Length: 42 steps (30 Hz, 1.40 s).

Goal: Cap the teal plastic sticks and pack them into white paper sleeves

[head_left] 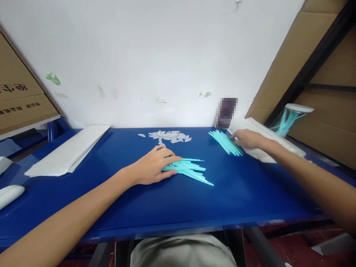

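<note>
My left hand (155, 165) lies over a loose bundle of thin, tapered turquoise plastic strips (193, 170) in the middle of the table. Its thumb and forefinger close around the near end, and the other ends fan out to the right. A second batch of the same turquoise strips (226, 142) lies slanted farther back on the right. My right hand (246, 139) is at that batch's right edge, forefinger stretched out to it and nothing visible in its grip. Behind my left hand, small whitish translucent pieces (172, 136) are scattered in a pile.
A folded white paper sheet (69, 150) lies left on the blue table (172, 207); another white sheet (258, 129) is under my right forearm. A clear white-rimmed container (289, 120) with turquoise strips stands far right. A blurred dark upright object (226, 113) is against the wall.
</note>
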Motion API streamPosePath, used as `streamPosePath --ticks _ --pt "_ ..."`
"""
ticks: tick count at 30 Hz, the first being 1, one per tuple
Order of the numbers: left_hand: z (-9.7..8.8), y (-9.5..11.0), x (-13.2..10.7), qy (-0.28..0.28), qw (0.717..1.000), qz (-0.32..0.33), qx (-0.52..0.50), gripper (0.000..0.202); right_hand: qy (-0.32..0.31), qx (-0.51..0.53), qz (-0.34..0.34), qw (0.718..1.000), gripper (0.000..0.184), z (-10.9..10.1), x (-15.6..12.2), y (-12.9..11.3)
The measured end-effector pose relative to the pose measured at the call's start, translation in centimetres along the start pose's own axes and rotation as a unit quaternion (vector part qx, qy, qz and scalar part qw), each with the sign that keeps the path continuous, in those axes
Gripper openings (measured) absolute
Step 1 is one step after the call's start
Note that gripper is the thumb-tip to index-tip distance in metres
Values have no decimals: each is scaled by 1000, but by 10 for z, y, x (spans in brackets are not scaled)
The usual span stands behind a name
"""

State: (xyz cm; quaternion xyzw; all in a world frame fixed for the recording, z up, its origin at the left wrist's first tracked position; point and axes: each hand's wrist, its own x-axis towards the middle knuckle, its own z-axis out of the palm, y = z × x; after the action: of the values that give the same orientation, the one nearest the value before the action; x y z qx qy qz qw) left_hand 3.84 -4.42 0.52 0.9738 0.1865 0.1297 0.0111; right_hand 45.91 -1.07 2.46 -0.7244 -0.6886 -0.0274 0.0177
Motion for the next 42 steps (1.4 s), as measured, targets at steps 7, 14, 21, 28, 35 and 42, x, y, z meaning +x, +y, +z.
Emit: streamPosePath --ticks 7,14,21,28,35,42 --pt "0 1 -3 6 1000 8 -20 35 4 -9 -40 999 35 -11 -4 -48" --pt "2 0 -4 22 999 2 -40 32 -21 83 -356 930 48 -25 -59 -138" --pt "2 -1 -3 60 998 -10 -26 27 6 -54 -433 900 47 -18 -76 -173" --pt "-2 -2 -1 97 994 -10 57 29 39 -58 -435 898 40 -21 -75 -176" --pt "-17 0 -5 218 970 -37 106 43 62 6 -350 935 40 -20 -61 -125" --pt "-22 4 -6 224 965 -88 108 37 77 8 -119 990 51 2 -44 -48"
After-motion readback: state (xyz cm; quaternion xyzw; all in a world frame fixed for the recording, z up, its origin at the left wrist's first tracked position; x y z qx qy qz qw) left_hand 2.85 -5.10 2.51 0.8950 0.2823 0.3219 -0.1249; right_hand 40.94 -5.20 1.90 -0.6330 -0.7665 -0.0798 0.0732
